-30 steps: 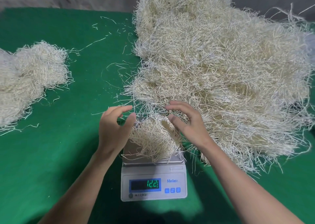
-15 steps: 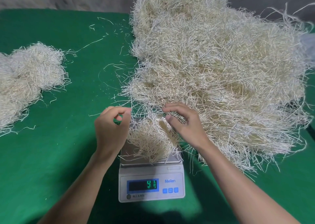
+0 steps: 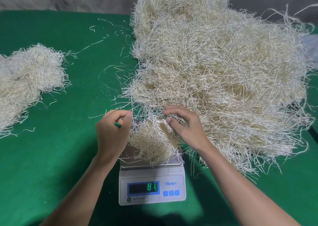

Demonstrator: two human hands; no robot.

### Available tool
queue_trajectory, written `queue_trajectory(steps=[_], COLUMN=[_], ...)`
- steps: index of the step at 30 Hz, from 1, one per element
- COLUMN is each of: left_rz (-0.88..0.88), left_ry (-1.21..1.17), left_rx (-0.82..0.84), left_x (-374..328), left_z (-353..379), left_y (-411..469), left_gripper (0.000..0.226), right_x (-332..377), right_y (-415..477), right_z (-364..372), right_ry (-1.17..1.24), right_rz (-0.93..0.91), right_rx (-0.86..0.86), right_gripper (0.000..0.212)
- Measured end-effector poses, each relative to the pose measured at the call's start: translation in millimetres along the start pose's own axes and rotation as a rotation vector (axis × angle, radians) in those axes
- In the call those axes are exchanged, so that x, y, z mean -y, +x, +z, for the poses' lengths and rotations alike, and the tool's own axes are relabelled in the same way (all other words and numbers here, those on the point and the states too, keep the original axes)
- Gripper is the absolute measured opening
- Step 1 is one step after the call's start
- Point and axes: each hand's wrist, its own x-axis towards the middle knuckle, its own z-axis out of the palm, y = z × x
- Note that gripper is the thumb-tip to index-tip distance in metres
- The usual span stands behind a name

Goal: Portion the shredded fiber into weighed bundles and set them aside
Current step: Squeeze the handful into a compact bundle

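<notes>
Scale pan (image 3: 131,155) holds a small tuft (image 3: 151,143), reads 8.1, right between your left hand (image 3: 111,133), pinching a strand (image 3: 131,103), and right hand (image 3: 185,127), pinching the big pile (image 3: 215,62) at its edge. Green desk (image 3: 60,157).

Bare forearms (image 3: 240,179), left grip (image 3: 111,133), right grip (image 3: 185,127)

I see open green cloth (image 3: 72,139) left of scale (image 3: 152,188); big fiber heap (image 3: 215,71) blocks right, bundles (image 3: 25,81) crowd far left.
</notes>
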Motion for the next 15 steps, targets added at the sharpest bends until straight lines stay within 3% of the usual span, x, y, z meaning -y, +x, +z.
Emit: queue_trajectory(steps=[7, 11, 15], left_rz=[0.139, 0.077, 0.004], left_ry=[-0.026, -0.109, -0.146], left_rx=[0.035, 0.159, 0.276], left_x=[-19, -50, -81], left_z=[16, 37, 65], left_y=[14, 29, 51], left_gripper=[0.013, 0.014, 0.018], right_x=[-8, -5, 8], right_y=[18, 50, 85], right_z=[-23, -63, -103], right_ry=[-0.071, -0.208, -0.350], right_rz=[0.044, 0.059, 0.086], right_rx=[-0.225, -0.399, -0.467], right_gripper=[0.027, 0.032, 0.038])
